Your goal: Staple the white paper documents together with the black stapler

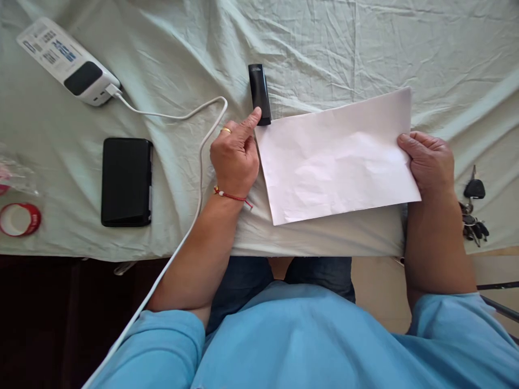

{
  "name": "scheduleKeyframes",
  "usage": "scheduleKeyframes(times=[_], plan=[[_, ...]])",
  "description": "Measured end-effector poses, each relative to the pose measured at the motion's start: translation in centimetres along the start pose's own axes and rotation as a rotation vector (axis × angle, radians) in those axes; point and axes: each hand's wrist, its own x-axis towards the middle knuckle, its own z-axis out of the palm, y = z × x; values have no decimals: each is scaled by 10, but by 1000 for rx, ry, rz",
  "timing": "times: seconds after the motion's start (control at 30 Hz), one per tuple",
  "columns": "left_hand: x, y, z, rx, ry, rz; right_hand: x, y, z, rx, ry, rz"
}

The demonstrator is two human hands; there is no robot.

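Note:
A black stapler (259, 93) lies on the cloth with its near end at the upper left corner of the white paper (336, 156). My left hand (235, 154) has its thumb on that end of the stapler; its other fingers are curled under and partly hidden. Whether the paper's corner sits between the stapler's jaws, I cannot tell. On the other side, my right hand (432, 162) pinches the paper's right edge, thumb on top and fingers underneath. The paper is slightly creased and tilted, its right side higher up.
A white power bank (67, 59) with a plugged-in white cable (201, 162) lies at upper left; the cable runs past my left arm. Nearby are a black rectangular device (126, 182), a red tape roll (34, 219) and clear plastic wrapping (18, 173). Keys (474, 189) lie at right.

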Motion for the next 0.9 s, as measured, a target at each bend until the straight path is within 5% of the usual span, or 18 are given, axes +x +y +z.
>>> scheduleKeyframes(times=[0.3, 0.9], plan=[[-7, 21, -3, 19, -23, -61, -6, -1, 0, 31, -101, -50], [-4, 16, -3, -118, 34, -30, -16, -6, -9, -26, -202, 98]])
